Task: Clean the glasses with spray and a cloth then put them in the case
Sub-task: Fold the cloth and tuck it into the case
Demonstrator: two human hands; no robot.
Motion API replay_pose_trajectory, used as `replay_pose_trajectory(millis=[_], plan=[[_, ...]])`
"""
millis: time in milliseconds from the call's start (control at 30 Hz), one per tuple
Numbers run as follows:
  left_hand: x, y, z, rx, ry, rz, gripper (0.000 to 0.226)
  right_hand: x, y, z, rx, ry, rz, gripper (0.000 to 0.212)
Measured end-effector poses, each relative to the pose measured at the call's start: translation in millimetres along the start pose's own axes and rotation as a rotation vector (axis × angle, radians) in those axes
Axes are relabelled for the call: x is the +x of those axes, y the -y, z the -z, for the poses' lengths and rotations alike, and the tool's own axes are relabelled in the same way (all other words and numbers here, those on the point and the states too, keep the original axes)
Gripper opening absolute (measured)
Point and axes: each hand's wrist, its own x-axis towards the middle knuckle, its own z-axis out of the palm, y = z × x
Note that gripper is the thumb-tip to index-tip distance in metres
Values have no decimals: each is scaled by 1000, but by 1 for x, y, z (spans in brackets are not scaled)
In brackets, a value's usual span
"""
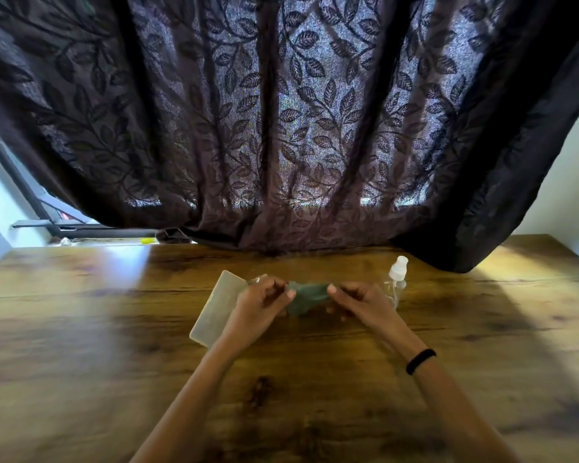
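A grey-green cloth (pixel 306 297) is stretched between my two hands above the wooden table (pixel 114 329). My left hand (pixel 259 307) pinches its left end and my right hand (pixel 358 304) pinches its right end. A pale flat case (pixel 214 307) lies on the table just left of my left hand, partly hidden by my wrist. A clear spray bottle (pixel 396 279) with a white cap stands upright just behind my right hand. A small clear piece that may be the glasses shows at my left fingers (pixel 256 281); the frame is too blurred to tell.
A dark curtain (pixel 281 128) with a leaf pattern hangs over the table's far edge, right behind the bottle. A window frame (pixel 47 212) shows at the far left. A black band (pixel 420 360) is on my right wrist.
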Motion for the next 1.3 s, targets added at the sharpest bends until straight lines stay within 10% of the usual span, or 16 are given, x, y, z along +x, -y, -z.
replay_pose_trajectory(millis=[367,1300], plan=[[-34,3,-11,545,445,42,18,-28,-27,5,-362,347,-156,9],[-5,3,-34,886,-5,92,19,18,-47,-15,-623,-126,-102,29]])
